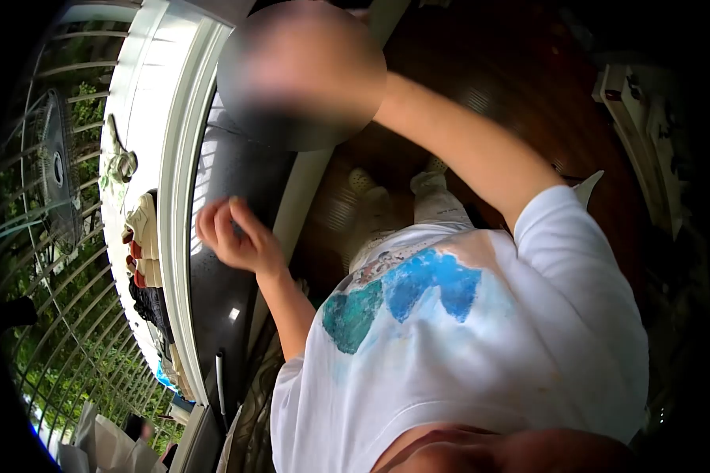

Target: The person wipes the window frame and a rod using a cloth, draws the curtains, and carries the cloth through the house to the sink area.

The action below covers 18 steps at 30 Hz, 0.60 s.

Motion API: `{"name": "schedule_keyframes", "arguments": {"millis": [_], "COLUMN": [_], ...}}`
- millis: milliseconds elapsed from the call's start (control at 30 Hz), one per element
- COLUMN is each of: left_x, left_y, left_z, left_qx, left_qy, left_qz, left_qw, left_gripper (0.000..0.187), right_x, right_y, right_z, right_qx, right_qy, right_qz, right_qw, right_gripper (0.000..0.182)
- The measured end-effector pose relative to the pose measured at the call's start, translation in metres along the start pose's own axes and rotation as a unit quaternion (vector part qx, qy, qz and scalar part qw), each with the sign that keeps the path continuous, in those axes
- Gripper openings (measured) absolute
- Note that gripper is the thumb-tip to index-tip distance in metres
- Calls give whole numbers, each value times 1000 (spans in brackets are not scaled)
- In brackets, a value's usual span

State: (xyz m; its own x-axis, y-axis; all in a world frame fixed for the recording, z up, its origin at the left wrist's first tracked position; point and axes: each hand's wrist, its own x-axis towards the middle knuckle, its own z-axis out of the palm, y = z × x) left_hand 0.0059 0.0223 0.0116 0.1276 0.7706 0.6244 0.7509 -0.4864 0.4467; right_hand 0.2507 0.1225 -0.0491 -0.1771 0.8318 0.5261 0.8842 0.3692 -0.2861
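My left hand (pixel 238 236) is raised over a dark grey surface (pixel 229 169) beside the white window frame. Its fingers are loosely curled with a gap between them, and no object shows in them. My right arm reaches up and across to the upper middle, where a round blur covers my right hand (pixel 312 63). Its fingers, and anything they hold, cannot be made out. I wear a white T-shirt (pixel 450 370) with a blue and green print.
Outside the window frame (pixel 183 205) are metal bars and a round fan-like grille (pixel 57 169). Folded cloths or small items (pixel 143 244) lie along the sill. Below are a dark brown floor (pixel 497 102) and my feet (pixel 361 181). Pale furniture (pixel 635 130) stands at the right.
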Motion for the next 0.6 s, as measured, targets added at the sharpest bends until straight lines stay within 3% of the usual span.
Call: {"name": "schedule_keyframes", "arguments": {"millis": [100,133,167,200,233,300,400,467,533,600], "left_x": [13,11,10,11,11,11,14,15,15,14], "left_y": [6,3,2,2,5,4,5,8,13,12], "left_z": [44,55,59,62,63,64,66,67,68,68], "left_qx": [-3,-10,33,75,87,137,174,233,235,238], "left_qy": [21,17,22,24,30,42,63,67,74,72], "left_qz": [-32,-79,-58,-37,-40,-27,-22,-18,-16,-35], "left_qw": [999,997,998,996,995,989,983,970,969,968], "left_gripper": [11,13,14,15,17,18,20,19,20,20], "right_x": [-53,-82,-118,-159,-201,-285,-358,-379,-383,-362], "right_y": [-6,6,32,48,67,101,134,155,174,184], "right_z": [-85,-86,-85,-91,-99,-117,-160,-174,-184,-184], "right_qx": [164,276,282,368,426,422,399,385,402,440], "right_qy": [-12,-62,-39,-132,-145,-109,-10,73,99,198], "right_qz": [73,169,105,294,397,568,703,762,754,737], "right_qw": [984,944,953,872,800,698,588,515,510,473], "right_gripper": [48,53,58,59,56,49,45,47,50,51]}}
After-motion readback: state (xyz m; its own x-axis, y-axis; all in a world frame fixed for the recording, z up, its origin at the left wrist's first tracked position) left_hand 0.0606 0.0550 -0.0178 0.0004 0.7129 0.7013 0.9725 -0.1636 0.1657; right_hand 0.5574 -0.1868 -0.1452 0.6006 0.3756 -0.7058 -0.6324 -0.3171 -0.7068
